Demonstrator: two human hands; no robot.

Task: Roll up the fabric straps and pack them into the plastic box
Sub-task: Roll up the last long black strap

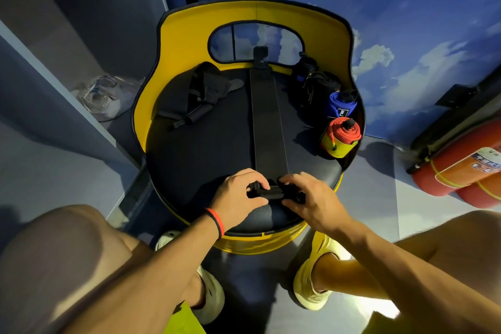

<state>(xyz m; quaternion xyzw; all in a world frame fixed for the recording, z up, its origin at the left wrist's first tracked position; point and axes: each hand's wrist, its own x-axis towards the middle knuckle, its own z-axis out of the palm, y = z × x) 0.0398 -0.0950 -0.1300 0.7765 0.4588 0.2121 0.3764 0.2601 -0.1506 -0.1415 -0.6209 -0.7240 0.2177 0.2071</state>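
- Strap: long flat black fabric strap (267, 122) lies lengthwise on the round dark seat cushion (206, 149), near end coiled.
- Left hand (235, 198) and right hand (309, 198) both pinch that coil.
- Likely soft, light, springy; grip the roll's edges.

A gym or sports-club corner, likely a changing or lounge nook, is being shown. A round yellow-backed stool (336, 43) with a dark padded seat is being used as a work surface at the centre. At 1 o'clock the wall (423, 35) is being covered by a blue sky-and-cloud mural. At 3 o'clock red fire extinguishers (455, 171) are being kept on the grey floor. At 2 o'clock on the seat, rolled lifting wraps, one blue (343, 104) and one red (343, 131), are being stored. At 10 o'clock a clear plastic box (101, 97) is being kept by dark panelling.
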